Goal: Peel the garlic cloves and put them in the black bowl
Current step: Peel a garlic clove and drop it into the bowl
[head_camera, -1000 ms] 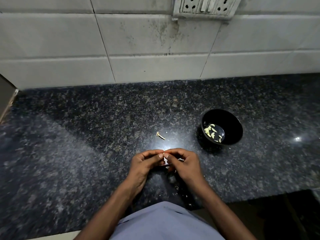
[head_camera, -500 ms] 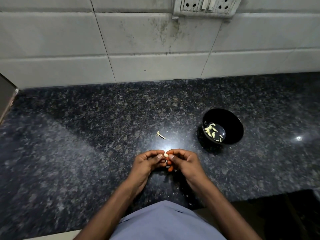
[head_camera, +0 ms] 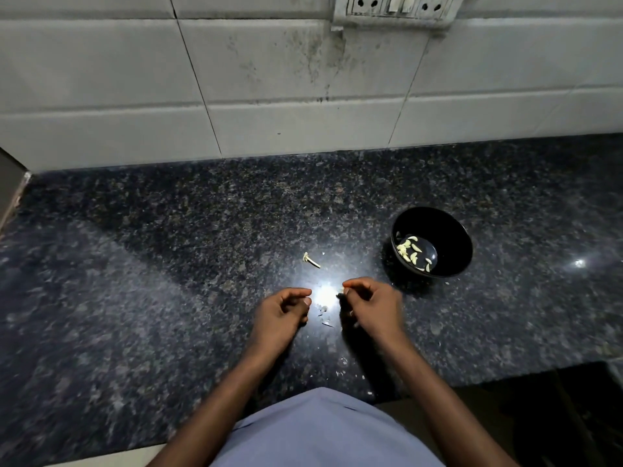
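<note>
Dark granite counter (head_camera: 168,264), white tiled wall (head_camera: 101,79), socket panel (head_camera: 394,8)

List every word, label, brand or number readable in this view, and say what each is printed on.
None can be read.
Black bowl: no print shows on its wall or rim.
Socket panel on the tiled wall: only holes and switches show, no lettering.
Granite counter, the garlic stalk and the light blue shirt: no text.

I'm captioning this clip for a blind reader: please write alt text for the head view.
Over a dark granite counter, the right hand pinches a small pale garlic clove while the left hand hovers loosely curled beside it. A black bowl holding peeled cloves sits right of them.
</note>
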